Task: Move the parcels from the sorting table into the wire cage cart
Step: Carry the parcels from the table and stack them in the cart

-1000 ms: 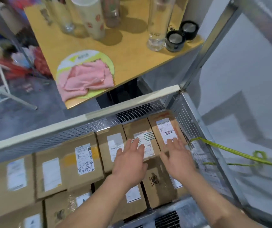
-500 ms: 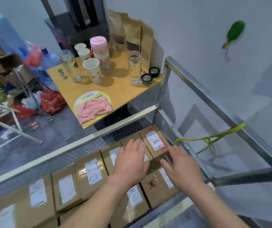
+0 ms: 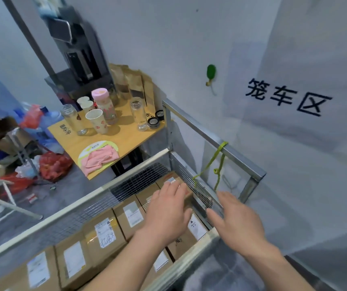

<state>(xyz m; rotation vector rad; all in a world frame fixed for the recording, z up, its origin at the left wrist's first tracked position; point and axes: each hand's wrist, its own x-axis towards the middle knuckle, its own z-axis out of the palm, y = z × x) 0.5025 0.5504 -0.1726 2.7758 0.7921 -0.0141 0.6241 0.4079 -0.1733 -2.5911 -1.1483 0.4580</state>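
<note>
Blur hid the far-right parcel's label; parcels filled the wire cage cart; left hand and right hand hovered flat, fingers straight, holding nothing.

Brown cardboard parcels with white shipping labels lie flat, label side up, packed edge to edge inside the galvanised wire-mesh cage cart. One row runs along the far mesh wall, from the lower left up to the corner beyond the left hand. A second row lies nearer, partly hidden under both forearms. The corner parcel, beyond the left fingertips, shows a red-orange edge marking. A parcel with a warning-triangle label sits between the left hand and the right hand.
</note>
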